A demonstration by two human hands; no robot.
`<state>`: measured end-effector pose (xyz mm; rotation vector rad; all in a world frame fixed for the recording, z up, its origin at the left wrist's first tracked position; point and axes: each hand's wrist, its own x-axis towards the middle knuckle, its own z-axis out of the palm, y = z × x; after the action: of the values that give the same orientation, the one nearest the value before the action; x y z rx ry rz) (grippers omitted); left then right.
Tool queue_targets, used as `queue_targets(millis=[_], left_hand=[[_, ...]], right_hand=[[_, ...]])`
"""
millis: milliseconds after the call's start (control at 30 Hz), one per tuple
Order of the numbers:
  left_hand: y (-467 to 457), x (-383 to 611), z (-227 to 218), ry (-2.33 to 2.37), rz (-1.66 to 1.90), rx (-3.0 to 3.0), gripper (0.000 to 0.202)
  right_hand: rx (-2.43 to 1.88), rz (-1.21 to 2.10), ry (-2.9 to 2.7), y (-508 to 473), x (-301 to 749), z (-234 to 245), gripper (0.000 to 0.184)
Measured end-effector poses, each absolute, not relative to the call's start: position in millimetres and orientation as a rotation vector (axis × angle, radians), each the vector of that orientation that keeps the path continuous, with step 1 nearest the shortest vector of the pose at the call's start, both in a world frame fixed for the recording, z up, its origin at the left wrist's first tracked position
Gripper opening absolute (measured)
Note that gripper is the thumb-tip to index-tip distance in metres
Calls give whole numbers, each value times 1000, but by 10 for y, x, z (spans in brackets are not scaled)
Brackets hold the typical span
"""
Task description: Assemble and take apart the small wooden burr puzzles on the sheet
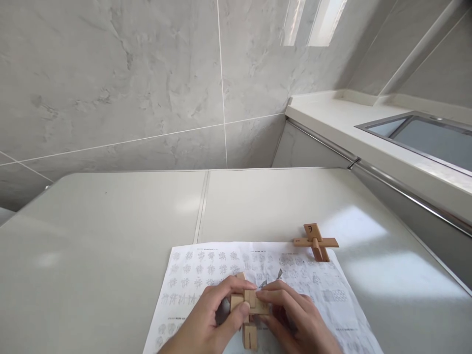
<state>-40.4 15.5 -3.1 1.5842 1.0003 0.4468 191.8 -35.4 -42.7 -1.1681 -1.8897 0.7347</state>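
A wooden interlocking puzzle (250,298) of light blocks is held between both hands, over a printed paper sheet. My left hand (217,314) grips its left side, with the thumb on the front and the index finger across the top. My right hand (295,314) pinches its right side, fingers bent round the end of a block. One block with a dark line mark points down toward me. Parts of the puzzle are hidden behind the fingers. The instruction sheet (184,290) shows rows of small block diagrams.
A darker wooden cross-shaped puzzle (316,242) sits at the sheet's top right corner, marked with characters. The white folding table (110,255) has a seam across it. Beyond stand a grey tiled wall (165,73) and, at right, a counter (332,115) with a sink (424,132).
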Motion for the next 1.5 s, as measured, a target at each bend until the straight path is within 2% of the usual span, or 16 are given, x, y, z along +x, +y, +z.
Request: queue_targets(millis=[333,1000,1067,1167,1200,1300,1500], left_hand=[[194,-332,58,963,459,1620,33],[171,-321,42,903,459,1579,26],[175,-337,31,869,430,1532,37],[177,-343,14,845,385,1503,73],[175,-340,11,868,372,1508,80],[162,-322,7,947,344,1502,77],[173,-349,-41,975,490,1241,74]], right_hand=[[-1188,644,-1913,-378,1916,-455,26],[-1174,776,-1884,-380,1940,-429,30],[-1181,818,-1839,-383,1932,-415,27],[-1218,859,-1768,-399,1918,-416,19],[-1234,865,-1747,-405,1911,-420,17],[-1290,874,-1689,-413,1890,-435,15],[-1289,812,-1705,-367,1885,-411,28]])
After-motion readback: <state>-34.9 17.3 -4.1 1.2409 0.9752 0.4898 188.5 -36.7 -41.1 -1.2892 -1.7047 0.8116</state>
